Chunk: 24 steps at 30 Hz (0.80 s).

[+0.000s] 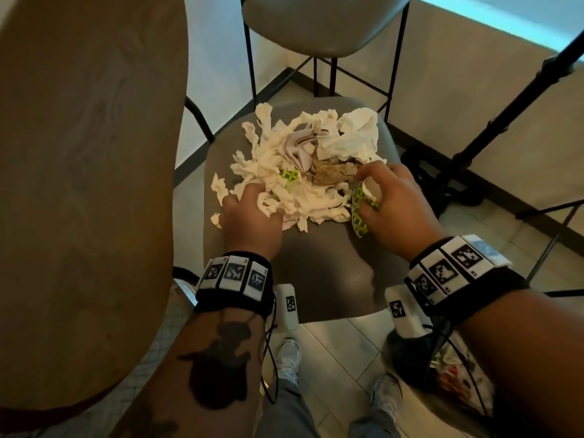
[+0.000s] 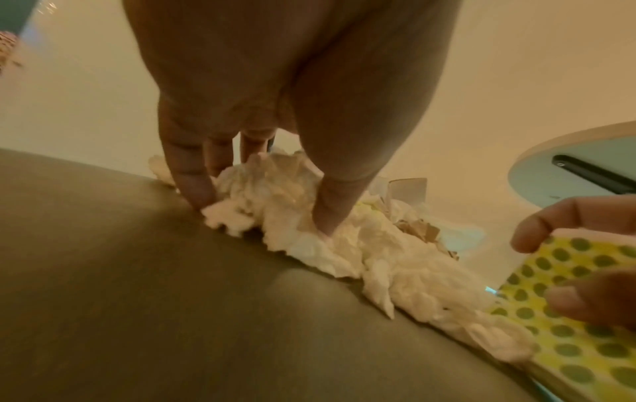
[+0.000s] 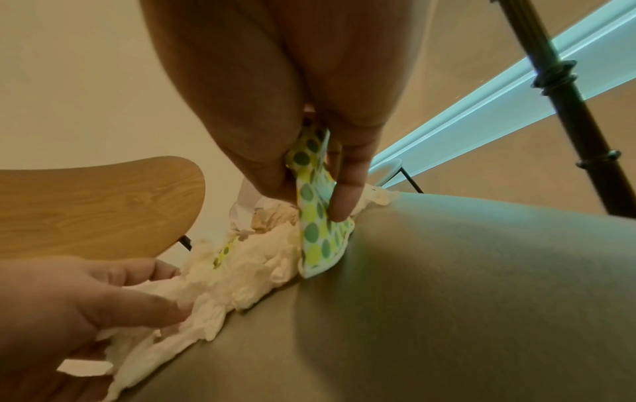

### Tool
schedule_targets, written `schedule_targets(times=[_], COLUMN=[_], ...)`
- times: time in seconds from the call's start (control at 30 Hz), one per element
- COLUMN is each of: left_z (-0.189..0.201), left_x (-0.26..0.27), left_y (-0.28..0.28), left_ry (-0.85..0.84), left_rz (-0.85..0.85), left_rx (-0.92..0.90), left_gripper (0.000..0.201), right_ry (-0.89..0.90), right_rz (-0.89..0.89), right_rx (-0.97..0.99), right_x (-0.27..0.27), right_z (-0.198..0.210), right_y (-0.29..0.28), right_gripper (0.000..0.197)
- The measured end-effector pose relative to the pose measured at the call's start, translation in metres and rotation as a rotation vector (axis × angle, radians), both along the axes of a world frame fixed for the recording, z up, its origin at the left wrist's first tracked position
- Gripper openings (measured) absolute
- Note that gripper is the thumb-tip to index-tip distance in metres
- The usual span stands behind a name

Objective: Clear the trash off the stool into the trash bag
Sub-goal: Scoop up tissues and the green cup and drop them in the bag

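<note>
A heap of torn white tissue (image 1: 284,184) with crumpled brown paper (image 1: 331,175) lies on the grey stool seat (image 1: 331,273). My left hand (image 1: 252,203) reaches into the heap's near left side. In the left wrist view its fingers (image 2: 189,185) stand fairly straight, with the thumb pressed into the tissue (image 2: 275,190). My right hand (image 1: 369,197) pinches a scrap of green-dotted paper (image 1: 358,216) at the heap's right edge; in the right wrist view the scrap (image 3: 316,244) stands on edge on the seat. The trash bag (image 1: 452,374) sits on the floor under my right forearm.
A wooden tabletop (image 1: 88,184) overhangs close on the left. A second stool (image 1: 322,23) stands behind this one. A black stand with legs (image 1: 474,137) is at the right. My shoes (image 1: 287,355) are on the tiled floor below the seat's near edge.
</note>
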<state>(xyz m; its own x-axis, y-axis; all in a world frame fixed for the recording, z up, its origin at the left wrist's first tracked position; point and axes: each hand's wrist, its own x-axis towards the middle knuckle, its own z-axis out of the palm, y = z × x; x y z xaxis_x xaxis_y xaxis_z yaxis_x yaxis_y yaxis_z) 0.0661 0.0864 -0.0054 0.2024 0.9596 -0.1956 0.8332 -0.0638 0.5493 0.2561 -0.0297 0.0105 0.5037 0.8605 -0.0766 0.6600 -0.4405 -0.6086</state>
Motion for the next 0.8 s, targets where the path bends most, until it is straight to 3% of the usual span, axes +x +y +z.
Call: schedule_targets(times=[0.1,0.27,0.53,0.8], left_z=[0.007,0.023,0.047,0.062], left_x=[-0.002,-0.006,-0.012,-0.010], left_y=[0.000,-0.010,-0.027,-0.058], left_ry=[-0.043,-0.108,-0.225,-0.248], left_rz=[0.035,0.035,-0.064,-0.157], left_rx=[0.023,0.086,0.256,0.230], left_gripper=[0.026,0.021,0.017,0.025], right_ry=[0.029,0.092,0.193,0.258], right_rz=[-0.030,-0.095,-0.176,-0.219], right_rx=[0.014,0.040,0.150,0.215], right_x=[0.000,0.002,-0.001,-0.002], right_z=[0.002,0.001,0.017,0.028], right_y=[-0.003,-0.012,-0.031,-0.055], right_gripper=[0.040,0.038,0.039,0.039])
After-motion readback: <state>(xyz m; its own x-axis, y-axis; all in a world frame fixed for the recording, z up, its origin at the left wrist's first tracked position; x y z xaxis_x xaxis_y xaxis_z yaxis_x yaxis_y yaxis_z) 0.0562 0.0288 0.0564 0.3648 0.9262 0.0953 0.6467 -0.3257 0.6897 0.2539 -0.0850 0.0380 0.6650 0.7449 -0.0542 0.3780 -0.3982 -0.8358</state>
